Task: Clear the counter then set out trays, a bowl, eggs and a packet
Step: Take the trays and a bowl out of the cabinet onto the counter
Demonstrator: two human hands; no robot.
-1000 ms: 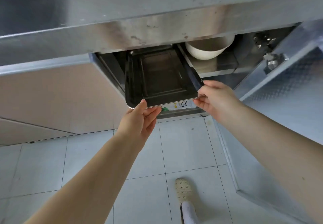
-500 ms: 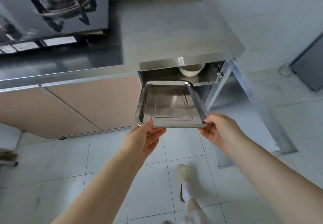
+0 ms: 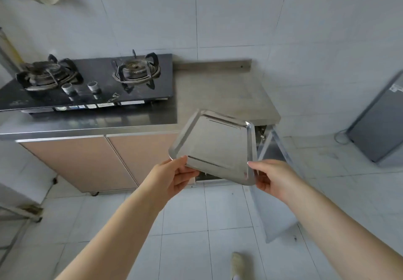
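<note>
A shiny steel tray [image 3: 214, 143] is held in the air in front of the open cabinet, tilted toward me, its far edge level with the counter's front. My left hand [image 3: 174, 177] grips its near left corner, thumb on top and fingers underneath. My right hand [image 3: 270, 177] pinches its near right corner. The steel counter [image 3: 222, 89] lies behind the tray, right of the hob. The bowl, eggs and packet are not in view.
A black two-burner gas hob [image 3: 87, 81] takes up the counter's left part. The steel cabinet door [image 3: 277, 170] stands open to the right of my hands. A grey appliance [image 3: 379, 124] stands on the floor at far right. Tiled wall behind, tiled floor below.
The tray has come out of the cabinet and risen to counter height in both hands. My view has lifted from the cabinet opening to the whole counter and hob.
</note>
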